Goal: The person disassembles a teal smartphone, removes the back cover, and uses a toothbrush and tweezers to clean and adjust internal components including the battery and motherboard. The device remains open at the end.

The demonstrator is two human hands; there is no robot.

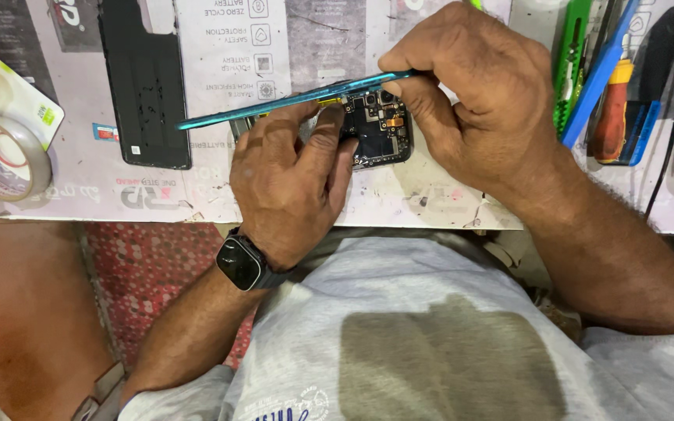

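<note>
An opened phone (380,129) lies on the work mat, its dark circuit board and camera modules showing. My left hand (290,179), with a black smartwatch (242,263) on its wrist, covers most of the phone and presses it down, fingers curled over its upper edge. My right hand (470,101) pinches the right end of the thin teal back cover (274,103). The cover shows edge-on, lifted above the phone and slanting down to the left. The rest of the phone's body is hidden under my left hand.
A black phone panel (146,82) lies at the upper left of the printed mat (220,187). A tape roll (5,160) sits at the far left. At the right lie a green knife (571,54), a blue tool (598,74) and a red-handled screwdriver (610,109).
</note>
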